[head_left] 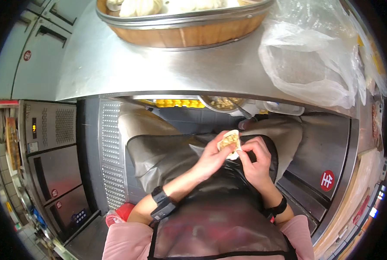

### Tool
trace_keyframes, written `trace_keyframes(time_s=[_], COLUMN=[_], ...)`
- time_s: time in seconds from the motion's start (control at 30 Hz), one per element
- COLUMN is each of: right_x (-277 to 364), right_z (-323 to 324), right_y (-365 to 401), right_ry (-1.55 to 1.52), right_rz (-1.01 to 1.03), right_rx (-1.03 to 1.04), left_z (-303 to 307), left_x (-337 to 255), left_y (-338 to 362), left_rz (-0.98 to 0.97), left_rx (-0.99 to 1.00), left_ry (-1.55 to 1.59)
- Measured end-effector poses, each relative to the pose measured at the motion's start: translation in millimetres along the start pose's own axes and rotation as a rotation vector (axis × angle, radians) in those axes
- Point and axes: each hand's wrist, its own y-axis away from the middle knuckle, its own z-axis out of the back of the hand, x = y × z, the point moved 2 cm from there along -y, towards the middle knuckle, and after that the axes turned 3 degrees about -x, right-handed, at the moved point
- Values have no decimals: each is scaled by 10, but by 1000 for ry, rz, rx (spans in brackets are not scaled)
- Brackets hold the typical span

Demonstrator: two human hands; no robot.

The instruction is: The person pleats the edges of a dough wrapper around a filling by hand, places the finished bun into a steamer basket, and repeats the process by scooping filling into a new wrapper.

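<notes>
A white dough wrapper (234, 155) with chopped, yellowish filling (229, 139) is held above my lap, its filling facing up. My left hand (211, 154) cups the wrapper from the left, with the thumb laid over the filling. My right hand (257, 157) pinches the wrapper's right edge between thumb and fingers. The far side of the wrapper stands up a little, and the filling is still exposed.
A round wooden steamer (187, 35) with white buns (141, 7) stands on the steel table (159, 69). Crumpled clear plastic bags (310, 60) lie at its right. Under the table edge is a bowl of filling (221, 103) with a spoon handle, beside a yellow tray (179, 103).
</notes>
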Motion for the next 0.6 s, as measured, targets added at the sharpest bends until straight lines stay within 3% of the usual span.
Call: trace_keyframes(time_s=[0.23,0.33,0.5,0.6], right_x=[-60,-54,19,16], right_z=[-73,-98,-71,-64], right_y=[52,48,26,-6], right_ry=[-38,-54,40,155], right_rz=[-56,-52,97,82], right_rx=[-22,-21,-1,-2], left_z=[-28,-10,-56,-42], left_x=[-63,-46,-28,-5], left_y=[3,-10,-13,-21], left_rz=[37,158,102,74], left_rx=[-12,-98,-151,-144], left_ry=[190,343,297,224])
